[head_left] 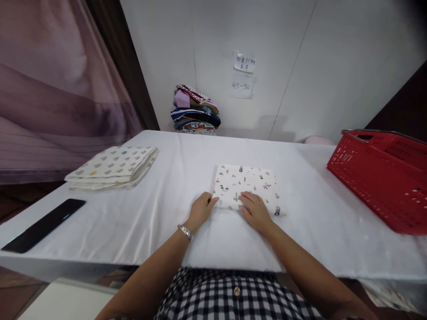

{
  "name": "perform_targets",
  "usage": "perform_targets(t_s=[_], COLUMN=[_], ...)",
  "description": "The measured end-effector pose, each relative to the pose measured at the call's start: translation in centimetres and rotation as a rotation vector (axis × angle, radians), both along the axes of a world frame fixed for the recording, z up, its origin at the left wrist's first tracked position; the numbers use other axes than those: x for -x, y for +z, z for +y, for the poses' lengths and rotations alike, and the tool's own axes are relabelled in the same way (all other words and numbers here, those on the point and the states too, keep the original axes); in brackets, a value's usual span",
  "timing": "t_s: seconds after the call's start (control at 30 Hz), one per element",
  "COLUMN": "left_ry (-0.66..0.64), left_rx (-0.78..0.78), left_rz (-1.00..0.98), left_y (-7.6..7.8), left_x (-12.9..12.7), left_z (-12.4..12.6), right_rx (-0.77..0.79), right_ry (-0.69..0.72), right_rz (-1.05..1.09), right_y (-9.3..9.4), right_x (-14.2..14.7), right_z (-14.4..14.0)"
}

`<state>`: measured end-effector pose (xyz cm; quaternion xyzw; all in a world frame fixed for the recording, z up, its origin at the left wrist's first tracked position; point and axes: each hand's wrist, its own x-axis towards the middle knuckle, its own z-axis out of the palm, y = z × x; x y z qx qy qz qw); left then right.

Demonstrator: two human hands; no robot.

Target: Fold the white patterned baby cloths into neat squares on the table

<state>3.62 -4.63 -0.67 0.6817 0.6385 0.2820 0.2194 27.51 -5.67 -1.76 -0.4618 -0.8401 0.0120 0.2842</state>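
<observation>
Hands rest on a folded patterned cloth [246,186] lying mid-surface [173,213]; left hand [201,209] touches its near left corner, fingers curled loosely, gripping nothing; right hand [254,210] lies flat on its near edge, fingers spread; a stack of folded cloths [115,167] sits far left, a red basket [383,175] right.

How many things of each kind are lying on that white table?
Folded printed cloth under both hands: 1
Stacks of folded cloths, front-left and by the wall: 2
Red basket: 1
Black flat bar: 1
Total: 5
</observation>
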Motion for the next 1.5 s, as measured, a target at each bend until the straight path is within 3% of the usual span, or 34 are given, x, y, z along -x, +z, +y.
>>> perform_targets(t_s=[0.33, 0.63, 0.77, 0.83, 0.9, 1.0, 1.1, 1.2, 1.4, 1.5], left_ry=[0.133, 0.060, 0.099, 0.040, -0.105, -0.230, -0.217, -0.213, -0.209, -0.200], left_rx=[0.050, 0.113, -0.038, -0.178, -0.245, -0.122, 0.008, -0.008, -0.053, -0.083], left_rz=[0.088, 0.266, 0.313, 0.319, 0.341, 0.402, 0.441, 0.463, 0.474, 0.463], left_y=[1.3, 1.7, 2.7, 3.0, 2.9, 2.1, 1.2, 0.8, 0.7, 0.5], left_x=[-1.3, -1.5, -1.9, -2.7, -3.6, -4.5, -4.7, -4.5, -4.6, -4.7], left_z=[1.3, 3.0, 3.7, 4.2, 4.9, 6.0, 6.8, 7.0, 6.7, 6.7], right_rx=[0.045, 0.053, 0.060, 0.063, 0.067, 0.080, 0.106, 0.166, 0.203, 0.196], right_ry=[0.048, 0.044, 0.037, 0.039, 0.044, 0.050, 0.055, 0.053, 0.046, 0.070], right_rz=[-0.059, -0.056, -0.047, -0.046, -0.045, -0.044, -0.033, 0.020, 0.252, 0.206], right_y=[0.3, 0.4, 0.6, 0.6, 0.7, 0.8, 0.9, 0.9, 2.3, 3.8], right_x=[0.5, 0.6, 0.7, 0.7, 0.7, 0.7, 0.7, 0.6, 1.4, 3.6], right_z=[-0.3, -0.1, -0.1, -0.1, -0.1, -0.1, -0.3, -0.2, 3.6, 7.2])
